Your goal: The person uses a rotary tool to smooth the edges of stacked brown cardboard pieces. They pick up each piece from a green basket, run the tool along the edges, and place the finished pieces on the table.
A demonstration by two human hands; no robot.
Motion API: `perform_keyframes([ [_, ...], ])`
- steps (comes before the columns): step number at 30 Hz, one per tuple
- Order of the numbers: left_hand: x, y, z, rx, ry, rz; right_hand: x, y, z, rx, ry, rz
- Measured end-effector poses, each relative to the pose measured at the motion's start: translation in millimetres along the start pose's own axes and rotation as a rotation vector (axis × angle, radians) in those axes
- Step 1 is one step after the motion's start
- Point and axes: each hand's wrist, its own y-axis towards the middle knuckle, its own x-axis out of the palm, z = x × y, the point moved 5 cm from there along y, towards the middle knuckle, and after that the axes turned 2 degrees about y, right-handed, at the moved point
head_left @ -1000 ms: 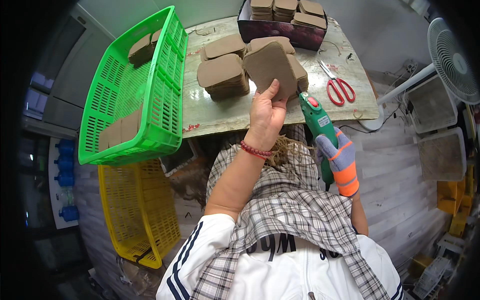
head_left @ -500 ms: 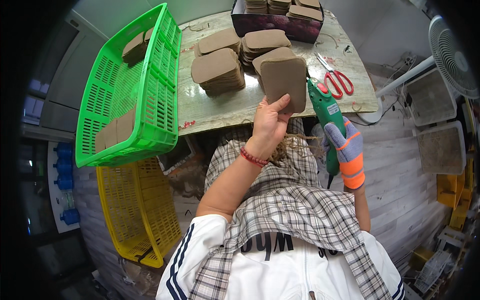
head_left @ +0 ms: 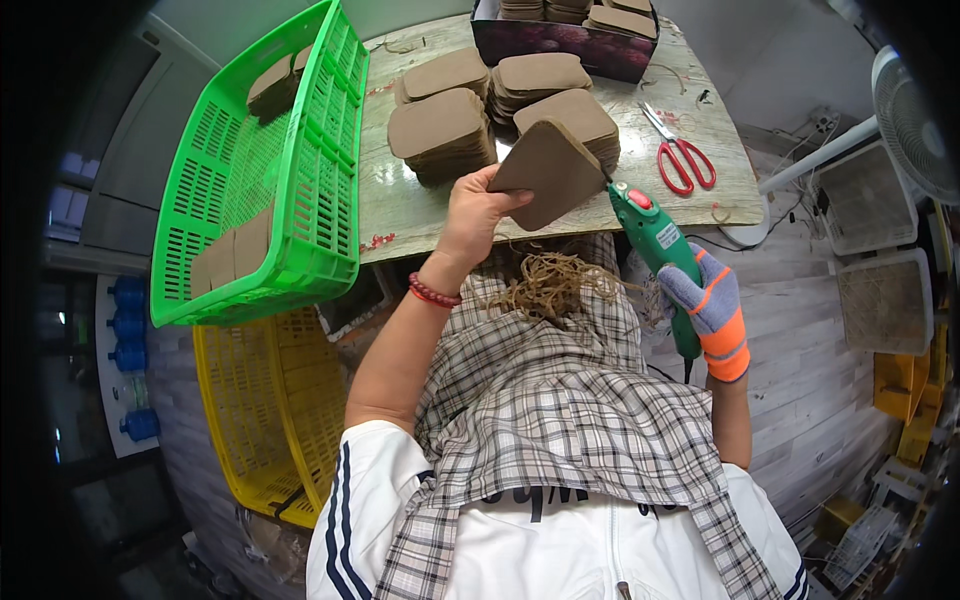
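My left hand (head_left: 478, 208) grips a brown rounded rectangular pad (head_left: 551, 172) by its near left edge, thumb on top, and the pad is tilted above the table's front edge. A green handheld power tool (head_left: 655, 235) with a red button lies in my right hand (head_left: 706, 305), which wears a grey and orange glove. The tool's tip meets, or nearly meets, the pad's right edge; I cannot tell which. Just beyond the held pad are several stacks of like pads (head_left: 437, 122). Curly brown fibre scraps (head_left: 545, 288) rest on the checked apron over my lap.
Red-handled scissors (head_left: 686, 165) lie on the worn table (head_left: 385, 215), right of the stacks. A dark box (head_left: 560, 45) of pads stands at the back. To the left, a green crate (head_left: 318, 225) with pads leans above a yellow crate (head_left: 245, 440). A white fan (head_left: 905, 110) is at right.
My left hand has moved left and turned the pad from nearly upright to slanted. The power tool's tip now is at the pad's right edge; my right hand shifted slightly right.
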Motion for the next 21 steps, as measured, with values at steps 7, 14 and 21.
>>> perform_keyframes([
  [7,-14,-12,2,-0.149,0.17,-0.064,14,-2,6,0.033,-0.065,-0.095],
  [14,-15,-34,-18,-0.345,0.172,-0.053,29,3,7,0.007,-0.01,-0.12],
  [21,-38,-31,11,-0.107,0.451,-0.074,34,2,12,0.114,0.036,-0.195],
])
